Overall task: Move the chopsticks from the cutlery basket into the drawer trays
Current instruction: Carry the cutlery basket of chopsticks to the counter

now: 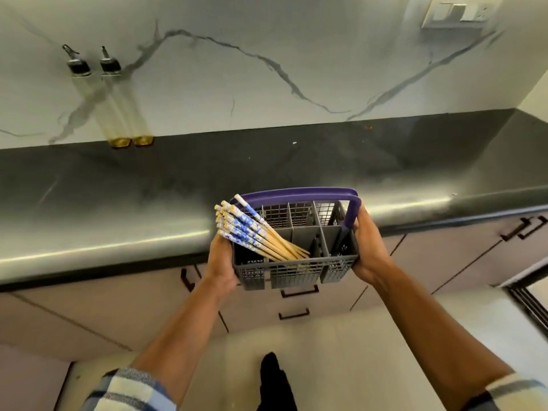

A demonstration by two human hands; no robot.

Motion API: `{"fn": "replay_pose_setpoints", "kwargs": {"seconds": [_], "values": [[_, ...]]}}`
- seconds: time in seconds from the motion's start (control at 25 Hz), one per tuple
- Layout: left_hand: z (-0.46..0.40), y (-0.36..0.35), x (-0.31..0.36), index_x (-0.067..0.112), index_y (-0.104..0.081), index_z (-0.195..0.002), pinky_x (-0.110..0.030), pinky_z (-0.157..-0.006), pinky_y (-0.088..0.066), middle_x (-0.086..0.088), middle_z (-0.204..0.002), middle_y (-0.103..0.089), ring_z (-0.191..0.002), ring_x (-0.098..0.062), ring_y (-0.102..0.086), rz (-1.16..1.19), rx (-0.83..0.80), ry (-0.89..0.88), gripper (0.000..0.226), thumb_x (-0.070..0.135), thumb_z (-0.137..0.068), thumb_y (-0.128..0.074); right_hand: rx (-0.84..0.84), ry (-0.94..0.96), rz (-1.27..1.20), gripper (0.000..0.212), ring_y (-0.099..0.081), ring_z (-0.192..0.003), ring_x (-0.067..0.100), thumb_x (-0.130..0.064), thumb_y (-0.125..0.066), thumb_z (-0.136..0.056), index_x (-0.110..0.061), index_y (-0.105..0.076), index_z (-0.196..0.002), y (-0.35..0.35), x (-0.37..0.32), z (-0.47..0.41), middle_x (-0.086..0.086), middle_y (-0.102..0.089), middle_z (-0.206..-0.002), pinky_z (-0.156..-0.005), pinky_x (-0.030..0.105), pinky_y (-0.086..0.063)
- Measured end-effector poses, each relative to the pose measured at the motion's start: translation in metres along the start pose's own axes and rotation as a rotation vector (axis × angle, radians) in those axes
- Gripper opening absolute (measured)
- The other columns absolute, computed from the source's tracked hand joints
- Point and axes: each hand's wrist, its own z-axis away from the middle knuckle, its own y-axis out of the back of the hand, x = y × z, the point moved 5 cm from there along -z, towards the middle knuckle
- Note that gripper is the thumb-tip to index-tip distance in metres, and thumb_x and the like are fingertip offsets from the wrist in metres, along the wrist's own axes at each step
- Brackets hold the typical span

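Observation:
A grey cutlery basket (296, 272) with a purple handle (299, 192) is held in the air at the front edge of the dark counter. Several wooden chopsticks (252, 234) with blue-and-white patterned ends lean out of its left compartment toward the upper left. My left hand (221, 262) grips the basket's left side, just under the chopstick ends. My right hand (366, 247) grips the right side, fingers by the handle's right post. The other compartments look empty. No drawer tray is in view.
The dark counter (267, 173) runs across the view below a marble backsplash. Two oil bottles (118, 108) stand at the back left. Closed drawers with dark handles (299, 290) sit below the basket, more cabinet handles (523, 228) at right.

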Motion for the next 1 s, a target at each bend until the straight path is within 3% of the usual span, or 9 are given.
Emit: {"fn": "replay_pose_setpoints", "kwargs": {"seconds": [0.08, 0.2, 0.28, 0.36, 0.4, 0.56, 0.64, 0.76, 1.0], "values": [[-0.056, -0.009, 0.018, 0.008, -0.073, -0.088, -0.042, -0.082, -0.055, -0.012, -0.084, -0.077, -0.079, -0.027, -0.073, -0.028, -0.004, 0.009, 0.052, 0.03, -0.105, -0.029, 0.02, -0.001, 0.004, 0.065, -0.068, -0.1, 0.031, -0.069, -0.039, -0.091, -0.016, -0.061, -0.12, -0.011, -0.023, -0.053, 0.011, -0.071, -0.103, -0.09, 0.049, -0.053], [-0.132, -0.02, 0.039, 0.009, -0.071, -0.085, -0.033, -0.067, -0.06, -0.008, -0.078, -0.077, -0.072, -0.021, -0.075, -0.038, 0.009, -0.032, 0.05, 0.026, -0.106, -0.03, 0.039, 0.02, 0.014, 0.045, -0.062, -0.088, 0.02, -0.061, -0.031, -0.098, -0.027, -0.06, -0.097, -0.025, -0.057, -0.122, 0.002, -0.063, -0.093, -0.074, 0.038, -0.048], [-0.168, -0.024, 0.048, 0.006, -0.066, -0.089, -0.03, -0.063, -0.06, -0.007, -0.075, -0.077, -0.07, -0.02, -0.074, -0.047, 0.024, -0.037, 0.043, 0.022, -0.106, -0.03, 0.016, 0.002, -0.011, 0.043, -0.061, -0.092, 0.021, -0.062, -0.03, -0.097, -0.031, -0.059, -0.096, -0.036, -0.072, -0.155, 0.001, -0.062, -0.097, -0.086, 0.043, -0.048], [-0.205, -0.028, 0.057, 0.005, -0.066, -0.092, -0.035, -0.069, -0.059, -0.007, -0.077, -0.076, -0.072, -0.021, -0.074, -0.072, 0.031, -0.056, 0.039, 0.019, -0.105, -0.032, -0.012, -0.027, -0.033, 0.052, -0.064, -0.104, 0.033, -0.068, -0.033, -0.093, -0.026, -0.062, -0.103, -0.042, -0.086, -0.19, 0.011, -0.067, -0.105, -0.101, 0.053, -0.045], [-0.222, -0.031, 0.063, 0.005, -0.066, -0.092, -0.036, -0.071, -0.059, -0.007, -0.078, -0.077, -0.073, -0.021, -0.074, -0.077, 0.037, -0.068, 0.037, 0.018, -0.104, -0.033, -0.019, -0.034, -0.044, 0.056, -0.065, -0.104, 0.035, -0.069, -0.034, -0.092, -0.023, -0.063, -0.104, -0.046, -0.094, -0.208, 0.013, -0.069, -0.104, -0.101, 0.053, -0.045], [-0.272, -0.041, 0.08, 0.004, -0.068, -0.094, -0.044, -0.083, -0.056, -0.012, -0.085, -0.076, -0.083, -0.028, -0.073, -0.058, 0.037, -0.084, 0.041, 0.022, -0.103, -0.032, -0.096, -0.038, -0.051, 0.058, -0.07, -0.09, 0.03, -0.066, -0.032, -0.095, -0.018, -0.064, -0.099, -0.059, -0.113, -0.265, 0.008, -0.078, -0.081, -0.085, 0.044, -0.053], [-0.292, -0.044, 0.085, 0.006, -0.068, -0.094, -0.045, -0.085, -0.054, -0.011, -0.085, -0.077, -0.085, -0.029, -0.071, -0.071, 0.078, -0.085, 0.044, 0.027, -0.104, -0.031, -0.146, -0.05, -0.05, 0.064, -0.071, -0.093, 0.032, -0.068, -0.033, -0.093, -0.016, -0.066, -0.107, -0.066, -0.12, -0.288, 0.01, -0.078, -0.09, -0.09, 0.047, -0.053], [-0.31, -0.045, 0.082, 0.01, -0.066, -0.093, -0.038, -0.075, -0.053, -0.005, -0.079, -0.077, -0.078, -0.022, -0.073, -0.108, 0.179, -0.059, 0.045, 0.031, -0.104, -0.028, -0.163, -0.099, -0.059, 0.068, -0.07, -0.102, 0.034, -0.072, -0.035, -0.091, -0.018, -0.068, -0.115, -0.069, -0.119, -0.322, 0.014, -0.075, -0.108, -0.098, 0.052, -0.051], [-0.332, -0.031, 0.071, 0.015, -0.066, -0.094, -0.036, -0.08, -0.054, -0.001, -0.077, -0.078, -0.074, -0.015, -0.073, -0.056, 0.292, -0.024, 0.044, 0.034, -0.105, -0.029, -0.181, -0.148, -0.051, 0.069, -0.065, -0.113, 0.034, -0.074, -0.036, -0.089, -0.021, -0.069, -0.119, -0.07, -0.1, -0.356, 0.012, -0.072, -0.117, -0.105, 0.054, -0.045]]}}
